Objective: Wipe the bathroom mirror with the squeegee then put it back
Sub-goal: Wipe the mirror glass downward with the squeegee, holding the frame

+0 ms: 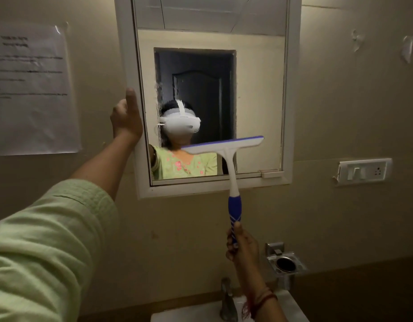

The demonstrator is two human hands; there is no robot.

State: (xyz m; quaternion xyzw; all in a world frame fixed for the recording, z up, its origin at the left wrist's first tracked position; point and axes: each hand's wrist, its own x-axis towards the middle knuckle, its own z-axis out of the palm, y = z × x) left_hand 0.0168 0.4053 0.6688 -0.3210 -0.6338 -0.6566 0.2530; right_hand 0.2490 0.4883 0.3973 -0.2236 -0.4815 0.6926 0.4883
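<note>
Head view: my left hand [126, 117] grips the mirror [259, 89] by its left edge; my right hand [241, 244] grasps the squeegee [228, 149] at lower centre.

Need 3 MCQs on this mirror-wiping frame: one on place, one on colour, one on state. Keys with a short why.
1. Where is the left hand?
A. on the left edge of the mirror
B. on the tap
C. on the switch plate

2. What colour is the grip of the squeegee?
A. red
B. blue
C. black

3. What is the right hand doing?
A. hanging empty
B. gripping the squeegee handle
C. pressing flat on the glass

Answers:
1 A: its thumb lies up the white frame beside the glass.
2 B: the lower handle is blue above the fist.
3 B: its fingers wrap the handle's end.
</note>
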